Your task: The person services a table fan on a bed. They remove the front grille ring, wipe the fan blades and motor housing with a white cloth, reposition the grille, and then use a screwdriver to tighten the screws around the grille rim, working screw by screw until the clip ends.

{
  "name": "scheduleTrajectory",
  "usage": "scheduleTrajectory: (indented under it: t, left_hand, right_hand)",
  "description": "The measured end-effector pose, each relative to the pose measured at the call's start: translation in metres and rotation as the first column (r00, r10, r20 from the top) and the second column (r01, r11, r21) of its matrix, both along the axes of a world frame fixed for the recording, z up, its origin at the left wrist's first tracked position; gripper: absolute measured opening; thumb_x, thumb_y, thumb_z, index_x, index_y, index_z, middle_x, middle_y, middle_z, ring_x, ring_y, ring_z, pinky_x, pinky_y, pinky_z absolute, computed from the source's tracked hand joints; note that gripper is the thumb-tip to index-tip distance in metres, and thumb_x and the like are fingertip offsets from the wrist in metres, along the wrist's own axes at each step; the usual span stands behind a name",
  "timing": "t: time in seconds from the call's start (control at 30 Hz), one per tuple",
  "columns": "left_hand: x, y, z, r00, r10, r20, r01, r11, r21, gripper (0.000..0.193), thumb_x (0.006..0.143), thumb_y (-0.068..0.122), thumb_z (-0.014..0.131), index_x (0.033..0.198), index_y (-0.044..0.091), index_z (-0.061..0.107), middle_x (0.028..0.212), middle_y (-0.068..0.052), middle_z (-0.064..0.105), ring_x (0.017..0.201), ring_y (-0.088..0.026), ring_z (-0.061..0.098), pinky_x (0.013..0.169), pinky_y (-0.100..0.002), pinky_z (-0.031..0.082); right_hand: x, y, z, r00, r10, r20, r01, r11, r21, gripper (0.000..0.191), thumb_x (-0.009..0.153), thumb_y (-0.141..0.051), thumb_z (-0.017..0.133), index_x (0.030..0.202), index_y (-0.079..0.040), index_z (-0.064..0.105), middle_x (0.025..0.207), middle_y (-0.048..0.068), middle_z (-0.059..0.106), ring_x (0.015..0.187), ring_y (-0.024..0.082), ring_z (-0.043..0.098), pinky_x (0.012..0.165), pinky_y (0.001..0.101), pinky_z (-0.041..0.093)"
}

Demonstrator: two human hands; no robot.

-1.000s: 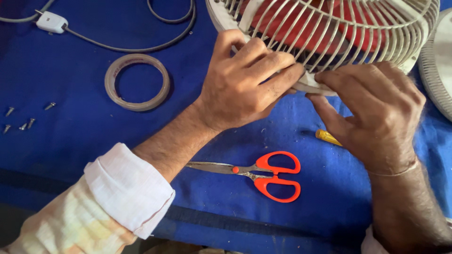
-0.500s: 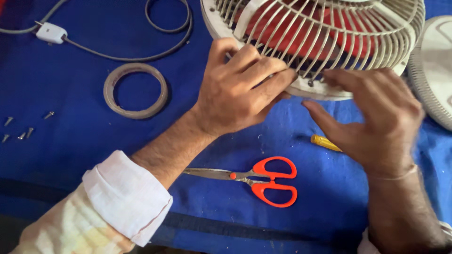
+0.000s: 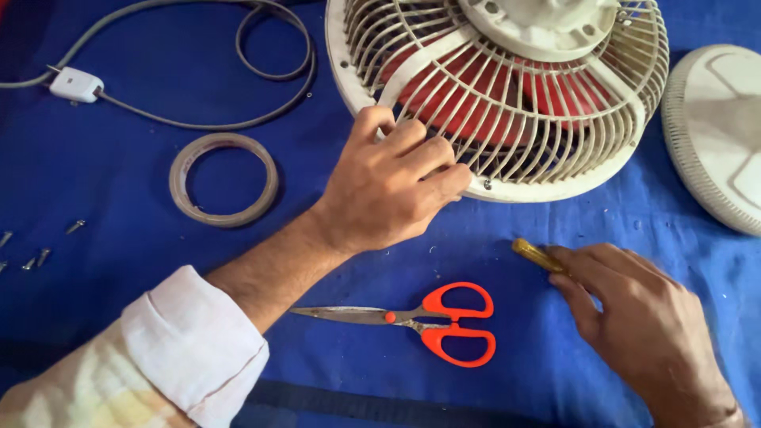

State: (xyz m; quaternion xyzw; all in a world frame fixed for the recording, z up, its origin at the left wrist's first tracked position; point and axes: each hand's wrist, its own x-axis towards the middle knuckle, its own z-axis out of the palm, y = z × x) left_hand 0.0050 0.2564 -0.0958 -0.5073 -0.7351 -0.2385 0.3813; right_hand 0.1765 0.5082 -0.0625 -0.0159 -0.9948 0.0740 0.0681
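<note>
A round cream fan guard [image 3: 507,87] with red blades behind its ribs lies on the blue cloth [image 3: 119,150]. My left hand [image 3: 388,186] rests on the guard's near-left rim, fingers curled against the ribs. My right hand [image 3: 642,317] is down on the cloth at the lower right, fingers closing around a yellow-handled tool [image 3: 535,254], most of which is hidden under the hand. Orange-handled scissors [image 3: 420,321] lie shut between my two arms.
A roll of tape [image 3: 223,180] lies left of my left hand. A grey cable with an inline switch [image 3: 76,84] loops across the top left. Several small screws [image 3: 36,246] sit at the left edge. Another round cream fan cover [image 3: 717,135] lies at the right.
My right hand left the fan guard's rim and dropped to the cloth onto the yellow-handled tool. The left hand stays on the guard. The view shifted, showing more of the fan.
</note>
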Motion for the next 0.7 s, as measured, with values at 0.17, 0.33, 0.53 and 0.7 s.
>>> scheduleTrajectory:
  t: [0.17, 0.33, 0.53, 0.7]
  left_hand:
    - [0.001, -0.001, -0.001, 1.0, 0.001, 0.025, -0.001, 1.0, -0.026, 0.009, 0.098, 0.021, 0.078, 0.1, 0.02, 0.069, 0.095, 0.006, 0.056, 0.098, -0.015, 0.054, 0.094, -0.04, 0.04]
    - [0.0, -0.002, 0.001, 0.999, -0.028, 0.032, 0.028, 1.0, -0.007, 0.013, 0.098, 0.019, 0.076, 0.105, 0.019, 0.066, 0.097, 0.005, 0.055, 0.099, -0.016, 0.053, 0.094, -0.041, 0.039]
    - [-0.001, -0.003, 0.004, 0.998, 0.011, 0.068, -0.01, 1.0, -0.024, 0.005, 0.096, 0.019, 0.071, 0.1, 0.019, 0.069, 0.095, 0.005, 0.056, 0.099, -0.016, 0.054, 0.094, -0.039, 0.04]
    - [0.0, 0.001, 0.005, 0.995, 0.03, 0.092, -0.029, 0.999, -0.017, 0.007, 0.099, 0.022, 0.071, 0.094, 0.019, 0.071, 0.092, 0.006, 0.057, 0.095, -0.015, 0.054, 0.092, -0.038, 0.04]
  right_hand:
    - [-0.027, 0.018, 0.032, 0.998, 0.043, 0.044, -0.029, 0.963, -0.268, 0.031, 0.093, -0.03, 0.073, 0.116, -0.009, 0.069, 0.097, 0.005, 0.074, 0.084, 0.017, 0.074, 0.081, 0.0307, 0.06]
    - [-0.085, 0.038, 0.033, 0.991, 0.011, -0.136, -0.126, 0.458, -0.88, 0.026, 0.1, -0.013, 0.059, 0.123, -0.002, 0.061, 0.108, 0.007, 0.07, 0.096, 0.014, 0.073, 0.09, 0.0272, 0.06]
    - [-0.087, 0.016, 0.023, 0.934, 0.17, -0.314, -0.352, 0.586, -0.73, 0.024, 0.106, 0.0, 0.055, 0.13, 0.001, 0.056, 0.112, 0.011, 0.069, 0.102, 0.015, 0.072, 0.097, 0.0257, 0.059]
    - [-0.088, -0.001, 0.034, 0.983, 0.009, -0.182, -0.151, 0.599, -0.787, 0.021, 0.109, 0.0, 0.054, 0.129, 0.003, 0.058, 0.109, 0.014, 0.072, 0.088, 0.017, 0.063, 0.078, 0.025, 0.049]
